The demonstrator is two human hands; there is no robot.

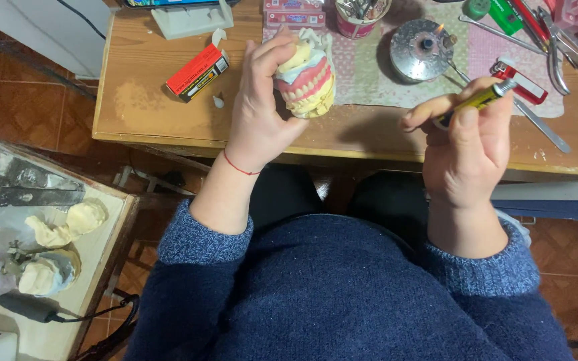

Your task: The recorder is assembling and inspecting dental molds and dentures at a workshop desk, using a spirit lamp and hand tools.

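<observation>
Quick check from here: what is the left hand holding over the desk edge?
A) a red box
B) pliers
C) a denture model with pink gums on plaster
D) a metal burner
C: the left hand grips the denture model, with its teeth and pink gums showing on pale plaster.

Denture model: pale yellow plaster cast carrying pink wax gums and a row of white teeth, with a light bluish layer above. Held tilted, clear of the desk, above its front edge, teeth turned toward the right.

Slim tool: yellow-green body with a dark band and a metal tip, lying slanted, tip up and right, above the desk's near edge.
</observation>
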